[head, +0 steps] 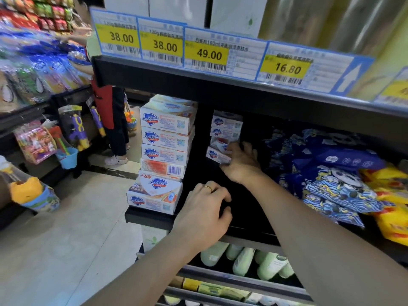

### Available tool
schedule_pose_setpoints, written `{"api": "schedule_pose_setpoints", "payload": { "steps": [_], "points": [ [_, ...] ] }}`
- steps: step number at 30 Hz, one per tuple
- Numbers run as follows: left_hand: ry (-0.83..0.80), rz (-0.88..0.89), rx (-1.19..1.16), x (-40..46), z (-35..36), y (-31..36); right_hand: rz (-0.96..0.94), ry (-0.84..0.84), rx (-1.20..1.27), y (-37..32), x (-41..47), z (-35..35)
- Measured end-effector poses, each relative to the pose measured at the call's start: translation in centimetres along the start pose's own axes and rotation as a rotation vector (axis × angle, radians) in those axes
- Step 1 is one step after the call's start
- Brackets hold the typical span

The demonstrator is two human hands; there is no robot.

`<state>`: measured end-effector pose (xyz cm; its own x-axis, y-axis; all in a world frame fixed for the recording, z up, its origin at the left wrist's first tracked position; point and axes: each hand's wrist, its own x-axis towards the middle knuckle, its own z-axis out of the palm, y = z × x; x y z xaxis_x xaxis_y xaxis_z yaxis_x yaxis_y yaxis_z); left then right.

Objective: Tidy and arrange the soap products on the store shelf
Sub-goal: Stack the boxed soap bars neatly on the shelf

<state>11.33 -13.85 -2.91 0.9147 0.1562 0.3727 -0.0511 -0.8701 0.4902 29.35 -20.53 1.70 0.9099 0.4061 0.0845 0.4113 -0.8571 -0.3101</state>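
1. The rear soap stack stands deep in the shelf bay, set back behind and to the right of the front soap stack. Its lower boxes sit askew (one tilted out of line), long axes running left to right.
2. The right hand is at the base of this rear stack, fingers curled against the lowest boxes; whether it clamps one or only presses on it cannot be told in the dim recess.
3. The left hand rests lower and nearer, fingers bent over the shelf edge, holding no product.
4. The right hand is therefore the nearer one to the work.
5. Open dark room lies between the two stacks; blue packets crowd the right side, limiting travel that way.
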Motion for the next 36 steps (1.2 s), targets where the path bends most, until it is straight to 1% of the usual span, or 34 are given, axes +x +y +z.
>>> {"api": "schedule_pose_setpoints", "payload": {
  "steps": [3, 5, 10, 13, 15, 17, 20, 23, 26, 28, 30, 32, 36],
  "points": [
    [0.007, 0.005, -0.018, 0.0, 0.0, -0.1, 0.019, -0.025, 0.133, 0.2, -0.7, -0.1],
    [0.004, 0.002, -0.027, 0.0, 0.0, -0.2, 0.019, -0.003, 0.200, 0.5, -1.7, -0.1],
    [-0.006, -0.017, -0.083, -0.3, -0.3, -0.1, 0.071, 0.160, 0.370, 0.6, -5.7, -0.6],
    [0.007, -0.065, -0.251, -1.0, -0.9, 0.2, 0.050, 0.278, 0.562, 0.7, -9.0, -0.9],
    [0.060, -0.101, -0.382, -2.2, -1.5, 0.5, 0.001, 0.343, 0.677, 0.8, -11.4, -1.1],
    [0.117, -0.138, -0.488, -3.7, -2.3, 0.7, -0.052, 0.395, 0.741, 1.1, -13.7, -1.3],
    [0.163, -0.205, -0.656, -5.7, -4.1, 0.5, -0.167, 0.373, 0.805, 1.4, -16.3, -1.6],
    [0.160, -0.219, -0.759, -6.6, -6.3, 0.6, -0.291, 0.323, 0.850, 1.6, -18.1, -1.7],
    [0.087, -0.198, -0.833, -6.8, -8.1, 0.5, -0.376, 0.299, 0.858, 1.6, -19.4, -1.5],
    [0.015, -0.172, -0.940, -6.6, -8.7, 0.4, -0.417, 0.299, 0.844, 1.4, -20.0, -1.4],
    [-0.037, -0.184, -1.043, -6.4, -9.0, 0.3, -0.456, 0.298, 0.825, 1.0, -20.5, -1.2],
    [-0.037, -0.197, -1.062, -6.4, -9.2, 0.3, -0.488, 0.291, 0.810, 0.5, -20.8, -1.1],
    [0.033, -0.224, -1.072, -6.5, -8.9, -0.1, -0.519, 0.282, 0.784, 0.0, -21.4, -0.9]
  ]
}}
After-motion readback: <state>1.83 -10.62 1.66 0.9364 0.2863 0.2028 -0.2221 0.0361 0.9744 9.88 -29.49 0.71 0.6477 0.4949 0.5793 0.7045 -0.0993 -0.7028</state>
